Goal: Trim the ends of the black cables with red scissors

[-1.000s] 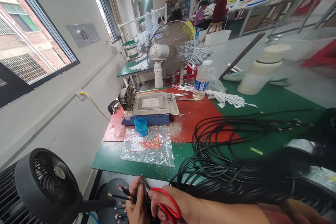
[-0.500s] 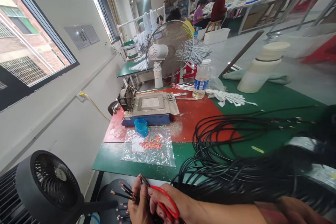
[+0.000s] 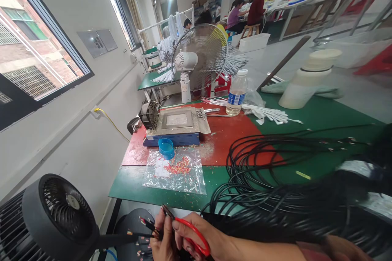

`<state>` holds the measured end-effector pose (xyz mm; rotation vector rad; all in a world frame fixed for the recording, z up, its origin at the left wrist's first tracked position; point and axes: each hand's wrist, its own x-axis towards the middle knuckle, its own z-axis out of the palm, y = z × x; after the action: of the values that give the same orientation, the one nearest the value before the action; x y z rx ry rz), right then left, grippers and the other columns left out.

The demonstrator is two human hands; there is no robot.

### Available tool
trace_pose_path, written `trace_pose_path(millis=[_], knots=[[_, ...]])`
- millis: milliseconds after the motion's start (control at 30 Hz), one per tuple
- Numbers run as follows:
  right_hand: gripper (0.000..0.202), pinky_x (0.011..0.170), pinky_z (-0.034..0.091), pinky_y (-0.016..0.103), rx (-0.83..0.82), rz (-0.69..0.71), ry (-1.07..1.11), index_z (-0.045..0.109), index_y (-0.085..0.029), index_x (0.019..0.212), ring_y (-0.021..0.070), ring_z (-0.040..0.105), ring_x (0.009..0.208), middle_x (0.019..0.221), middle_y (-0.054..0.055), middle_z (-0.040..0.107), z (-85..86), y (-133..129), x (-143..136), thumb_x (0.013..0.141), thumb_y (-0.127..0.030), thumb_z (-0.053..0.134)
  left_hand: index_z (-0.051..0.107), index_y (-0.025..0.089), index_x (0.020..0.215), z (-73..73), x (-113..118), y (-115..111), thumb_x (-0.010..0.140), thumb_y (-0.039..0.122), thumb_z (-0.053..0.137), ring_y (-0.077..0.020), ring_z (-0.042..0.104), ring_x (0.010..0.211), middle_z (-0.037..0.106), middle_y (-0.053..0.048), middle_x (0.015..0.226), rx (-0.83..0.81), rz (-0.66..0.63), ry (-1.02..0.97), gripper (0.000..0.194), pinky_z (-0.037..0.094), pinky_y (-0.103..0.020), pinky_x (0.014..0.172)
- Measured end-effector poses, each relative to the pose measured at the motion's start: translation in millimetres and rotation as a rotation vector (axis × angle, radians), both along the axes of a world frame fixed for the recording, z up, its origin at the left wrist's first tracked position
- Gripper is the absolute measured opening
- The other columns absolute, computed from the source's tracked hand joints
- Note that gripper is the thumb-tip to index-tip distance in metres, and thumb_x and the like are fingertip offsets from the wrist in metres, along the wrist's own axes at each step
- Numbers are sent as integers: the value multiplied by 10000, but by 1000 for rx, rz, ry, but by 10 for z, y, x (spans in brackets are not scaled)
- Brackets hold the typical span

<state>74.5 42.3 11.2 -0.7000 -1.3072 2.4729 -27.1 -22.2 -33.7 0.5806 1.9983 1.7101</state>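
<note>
At the bottom centre, my left hand (image 3: 163, 238) is closed around several black cables (image 3: 150, 225) whose stripped ends show coloured wires. My right hand (image 3: 203, 232) grips red-handled pliers (image 3: 196, 228), and their metal jaws sit at the fingertips of my left hand. What lies between the jaws is too small to make out. Further cable ends with coloured wires hang below, left of my left hand. A big heap of black cables (image 3: 275, 208) covers the right side of the green table (image 3: 131, 185), running down behind my right forearm.
A plastic bag (image 3: 183, 183) with red and yellow bits, a blue cup (image 3: 166, 149) and a blue-based device (image 3: 171, 140) lie ahead. A bottle (image 3: 235, 94) and a white jug (image 3: 309, 81) stand farther back. A dark fan (image 3: 61, 212) is at lower left. People sit in the background.
The view has shifted slightly. The cable ends beside my left hand have moved a little, while both hands keep nearly the same place and hold.
</note>
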Motion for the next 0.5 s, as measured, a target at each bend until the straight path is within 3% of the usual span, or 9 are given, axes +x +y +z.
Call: trace_pose_path(millis=[133, 200, 367, 500], knots=[[556, 337, 204, 172, -1, -22, -15, 523, -120, 594, 29, 314, 318, 413, -62, 393, -10, -41, -17, 698, -665, 478, 720, 224, 773, -86, -34, -18, 528, 571, 634, -280, 602, 940, 699, -97, 960, 6, 32, 208, 433, 451, -410, 885], [552, 335, 199, 176, -4, -33, -5, 509, -127, 592, 31, 311, 321, 411, -63, 387, -30, -65, -26, 706, -666, 468, 724, 226, 758, -115, -38, -25, 536, 614, 599, -282, 587, 959, 695, -108, 955, 3, 32, 266, 464, 408, -425, 934], [558, 344, 203, 183, 57, -24, 22, 477, -139, 556, 40, 301, 326, 374, -65, 354, -118, -84, -44, 727, -669, 441, 724, 210, 753, -137, -24, -21, 593, 604, 556, -242, 617, 819, 688, -122, 952, 12, 36, 289, 457, 479, -375, 761], [555, 355, 197, 183, 97, -36, 15, 462, -141, 549, 38, 304, 343, 384, -62, 357, -130, -82, -47, 715, -671, 463, 717, 219, 809, -132, -30, -4, 559, 612, 582, -231, 609, 786, 706, -94, 829, 28, -4, 207, 485, 499, -350, 683]])
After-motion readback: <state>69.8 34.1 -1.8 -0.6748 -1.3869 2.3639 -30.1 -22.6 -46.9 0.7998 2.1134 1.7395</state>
